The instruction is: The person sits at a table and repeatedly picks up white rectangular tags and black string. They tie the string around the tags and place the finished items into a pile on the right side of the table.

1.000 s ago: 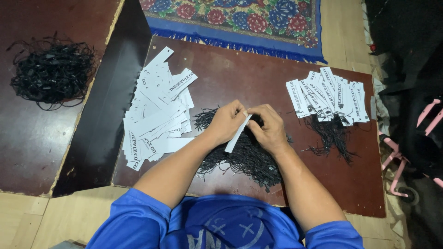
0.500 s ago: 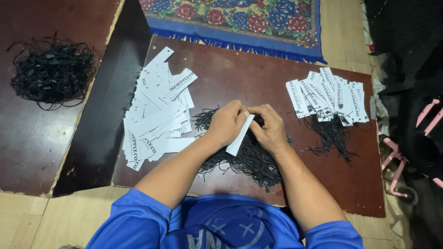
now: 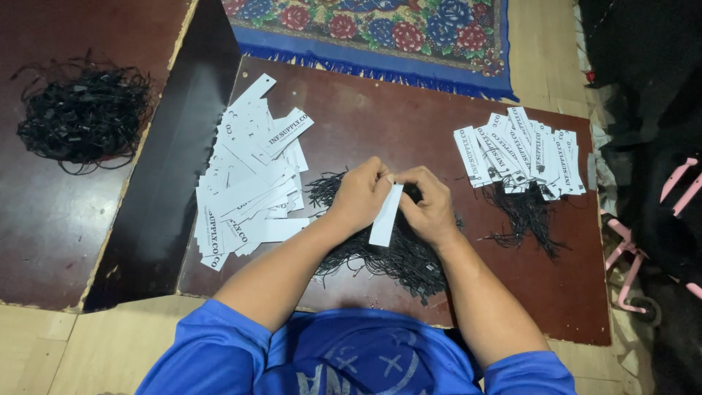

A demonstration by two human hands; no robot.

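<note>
My left hand and my right hand meet over the middle of a dark brown board. Together they pinch the top end of one white paper tag, which hangs down between them. Under the hands lies a loose pile of black strings. A heap of white printed tags without strings lies to the left of my left hand. To the right lies a row of white tags with black strings trailing from them.
A tangled bundle of black strings rests on a second brown board at the far left. A flowered blue rug lies beyond the board. Dark bags and a pink frame stand at the right.
The white tag has swung from a slant to hanging almost straight down between my hands. My hands have stayed in the same place.
</note>
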